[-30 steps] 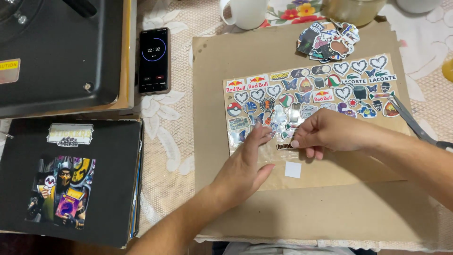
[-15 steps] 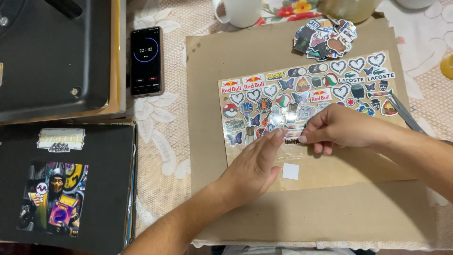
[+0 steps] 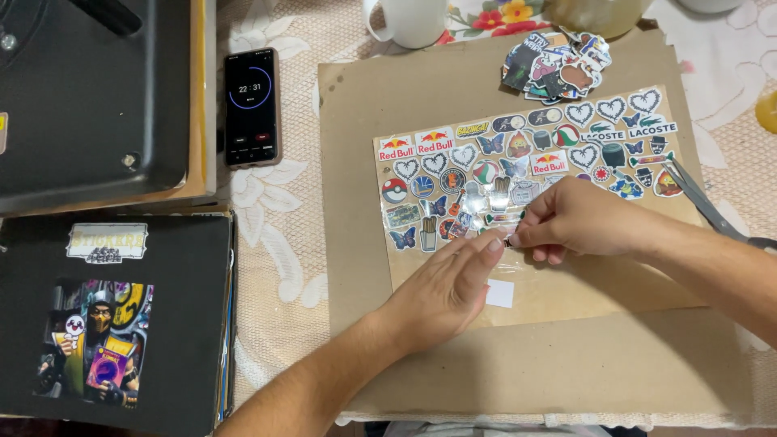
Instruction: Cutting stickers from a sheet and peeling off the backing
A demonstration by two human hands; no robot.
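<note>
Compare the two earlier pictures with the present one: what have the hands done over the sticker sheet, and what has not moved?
Little has changed. The left hand has slid slightly right, its fingertips closing toward the right hand, which keeps its pinch at the lower edge of the sticker sheet. Nothing was let go. The sheet, cardboard, phone, loose sticker pile and scissors stayed put.

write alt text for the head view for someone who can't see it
Two hands, left and right, meet at the lower edge of a clear sheet covered with stickers, which lies on brown cardboard. A loose sticker pile, a mug, a phone and a black folder lie around it.
</note>
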